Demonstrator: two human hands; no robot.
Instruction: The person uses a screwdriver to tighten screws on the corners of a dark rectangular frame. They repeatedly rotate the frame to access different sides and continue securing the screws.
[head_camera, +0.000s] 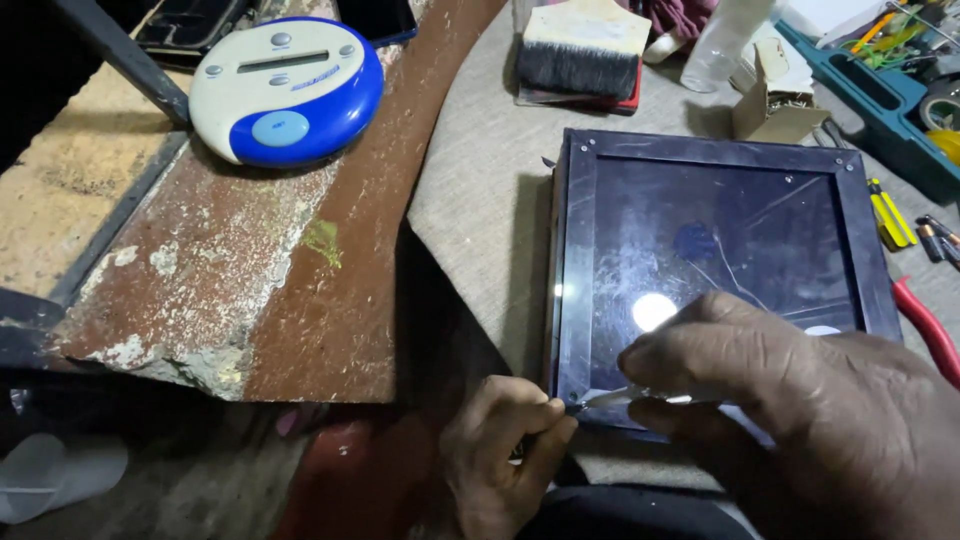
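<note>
Right hand nearest, low right of view, lying over the near right part of the panel. Fingers curled, thumb and forefinger pinched on a thin metal tool; tool tip points left at the panel's near left corner.

Left hand just left of that corner, at the near edge. Fingers curled in, thumb tip pressed against the corner by the tool tip. Whether it holds anything I cannot tell.

Panel: dark, square, glossy face with scratches and two bright light reflections; raised dark border with small screws at the corners. Lies flat on a grey cloth-covered table, right of centre.

Far of the panel: wide paintbrush with black bristles, a clear plastic bottle, a small open cardboard box. Far right: teal tray with mixed small parts. Right of the panel: yellow-handled tool; a red handle just beside the panel's near right edge.

Left: rusty, flaking metal surface. On its far part, a round white-and-blue device with a narrow display and buttons.
</note>
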